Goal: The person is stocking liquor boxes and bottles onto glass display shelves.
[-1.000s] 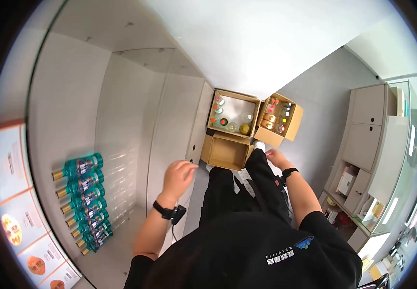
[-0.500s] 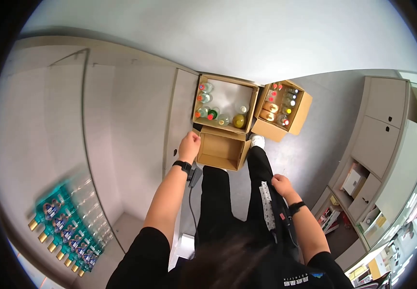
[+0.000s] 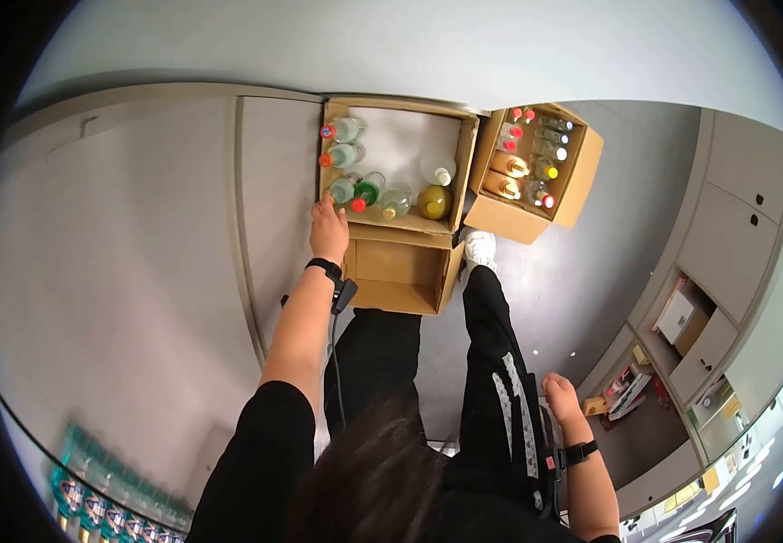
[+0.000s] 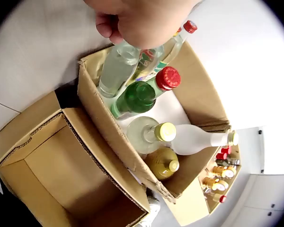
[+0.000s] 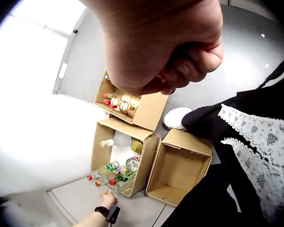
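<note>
My left hand is at the near left corner of a cardboard box of bottles. Its curled fingers pinch the top of a clear glass bottle standing in that corner. Next to this bottle stands a green bottle with a red cap. A clear bottle with a gold cap and a round yellow bottle follow along the near side. More clear bottles with orange-red caps line the left wall. My right hand hangs beside my right leg, fingers loosely curled, with nothing in it.
An open cardboard box lies between my feet and the bottle box. To the right is another carton packed with several capped bottles. Cabinets border the left side; teal bottles stand behind glass at lower left. Shelving stands right.
My left hand has moved forward from beside the cabinet to the corner bottle and taken hold of its top. The view has shifted toward the boxes. My right hand has dropped back beside my leg.
</note>
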The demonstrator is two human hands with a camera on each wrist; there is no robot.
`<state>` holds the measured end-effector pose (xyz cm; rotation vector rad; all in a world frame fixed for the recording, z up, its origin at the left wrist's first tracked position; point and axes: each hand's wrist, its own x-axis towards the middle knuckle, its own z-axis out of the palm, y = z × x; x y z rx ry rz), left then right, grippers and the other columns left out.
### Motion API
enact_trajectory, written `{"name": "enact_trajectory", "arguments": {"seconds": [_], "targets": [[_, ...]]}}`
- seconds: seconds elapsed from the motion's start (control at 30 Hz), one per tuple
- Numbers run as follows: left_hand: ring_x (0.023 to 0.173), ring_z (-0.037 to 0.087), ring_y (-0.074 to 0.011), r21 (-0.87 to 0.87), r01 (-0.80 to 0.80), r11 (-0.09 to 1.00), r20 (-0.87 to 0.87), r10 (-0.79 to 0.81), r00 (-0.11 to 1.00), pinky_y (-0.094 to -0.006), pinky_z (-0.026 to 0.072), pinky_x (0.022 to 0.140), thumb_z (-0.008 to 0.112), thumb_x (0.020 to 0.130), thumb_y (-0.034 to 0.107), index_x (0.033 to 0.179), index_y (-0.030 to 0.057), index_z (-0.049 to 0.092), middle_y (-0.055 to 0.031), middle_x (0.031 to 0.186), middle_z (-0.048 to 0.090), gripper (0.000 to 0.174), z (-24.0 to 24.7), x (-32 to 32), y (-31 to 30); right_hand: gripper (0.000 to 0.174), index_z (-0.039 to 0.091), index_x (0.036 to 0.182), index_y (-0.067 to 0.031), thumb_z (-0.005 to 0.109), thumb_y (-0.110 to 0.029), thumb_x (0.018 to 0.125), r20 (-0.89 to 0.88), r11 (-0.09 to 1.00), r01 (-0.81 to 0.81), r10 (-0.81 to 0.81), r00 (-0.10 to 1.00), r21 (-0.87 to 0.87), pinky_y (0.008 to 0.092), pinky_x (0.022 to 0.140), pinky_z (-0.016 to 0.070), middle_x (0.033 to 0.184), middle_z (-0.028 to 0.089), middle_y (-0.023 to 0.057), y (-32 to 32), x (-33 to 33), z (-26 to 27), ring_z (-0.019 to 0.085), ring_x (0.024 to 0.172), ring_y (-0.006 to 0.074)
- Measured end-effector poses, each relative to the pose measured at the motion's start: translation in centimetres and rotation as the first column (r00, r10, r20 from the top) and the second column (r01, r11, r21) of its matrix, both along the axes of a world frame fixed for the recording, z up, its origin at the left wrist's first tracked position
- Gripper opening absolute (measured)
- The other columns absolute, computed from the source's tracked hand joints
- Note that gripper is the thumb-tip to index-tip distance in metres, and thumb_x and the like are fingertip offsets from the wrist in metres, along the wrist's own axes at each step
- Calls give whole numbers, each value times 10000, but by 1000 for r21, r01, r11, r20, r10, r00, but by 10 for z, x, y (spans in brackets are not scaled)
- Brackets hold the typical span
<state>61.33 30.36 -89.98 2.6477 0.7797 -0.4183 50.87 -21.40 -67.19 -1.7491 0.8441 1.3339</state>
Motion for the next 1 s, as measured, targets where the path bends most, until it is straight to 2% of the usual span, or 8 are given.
{"name": "enact_trajectory", "arguments": {"seconds": [0.1, 0.23, 0.3, 0.5, 0.63, 0.83, 0.93, 1.0], "targets": [[996, 589, -405, -36, 20, 999, -22, -20, 1000, -484, 516, 799, 536, 946, 229, 1357, 117, 390, -223, 1204, 513, 450, -11, 2, 2, 189, 540, 721, -27, 447, -151, 830, -35, 998, 58, -58, 998, 1, 282, 599, 379, 649, 482, -3, 7, -7, 11, 448, 635, 114], [922, 585, -424, -61, 21, 998, 25, -19, 1000, -493, 496, 765, 544, 945, 209, 1210, 81, 445, -229, 1091, 568, 310, -21, 12, 14, 175, 538, 720, -39, 441, -135, 830, -40, 998, 44, -46, 998, -44, 263, 587, 361, 643, 466, -16, 12, -14, 14, 433, 627, 99], [906, 586, -421, -52, 63, 997, -1, -64, 998, -489, 496, 756, 535, 949, 168, 1143, 64, 450, -225, 1059, 582, 236, -21, 16, 16, 164, 545, 743, -39, 449, -130, 839, 41, 994, 102, -101, 994, -27, 261, 580, 367, 641, 467, -22, 13, -20, 13, 437, 617, 98], [912, 583, -421, 34, 45, 998, 154, -50, 987, -480, 486, 770, 520, 947, 121, 1110, 46, 462, -228, 1030, 573, 189, 21, 4, 18, 168, 549, 756, -39, 453, -138, 850, 15, 992, 127, -127, 992, 7, 256, 596, 368, 650, 474, -22, 30, -17, 5, 436, 640, 90], [922, 582, -429, 52, 30, 998, 136, -37, 990, -491, 481, 786, 519, 945, 121, 1124, 46, 460, -233, 1040, 568, 202, 77, -7, 13, 184, 559, 789, -34, 474, -174, 875, 108, 996, 2, -11, 994, 88, 282, 617, 404, 660, 504, 7, 49, -17, 0, 469, 660, 110], [955, 558, -422, -112, 54, 992, 210, -29, 977, -493, 477, 791, 498, 960, 148, 1110, 59, 457, -211, 1054, 548, 179, 192, -38, -12, 223, 559, 805, -30, 490, -218, 902, 272, 968, -209, 167, 948, 135, 307, 645, 441, 673, 535, 44, 110, 64, 44, 518, 691, 134], [935, 563, -400, -147, 91, 985, 282, -46, 958, -485, 477, 775, 508, 957, 160, 1090, 74, 475, -180, 1049, 553, 162, 271, -52, -22, 162, 564, 842, -27, 550, -185, 875, 316, 911, -316, 228, 921, 264, 310, 656, 456, 691, 555, 57, 138, 103, 72, 544, 700, 154], [899, 566, -378, -266, 161, 950, 277, -85, 957, -473, 475, 743, 526, 945, 164, 1060, 88, 498, -152, 1001, 552, 141, 329, -60, -29, 138, 565, 879, -22, 623, -132, 818, 462, 814, -373, 147, 875, 446, 318, 684, 488, 765, 594, 71, 158, 117, 82, 573, 710, 191]]}}
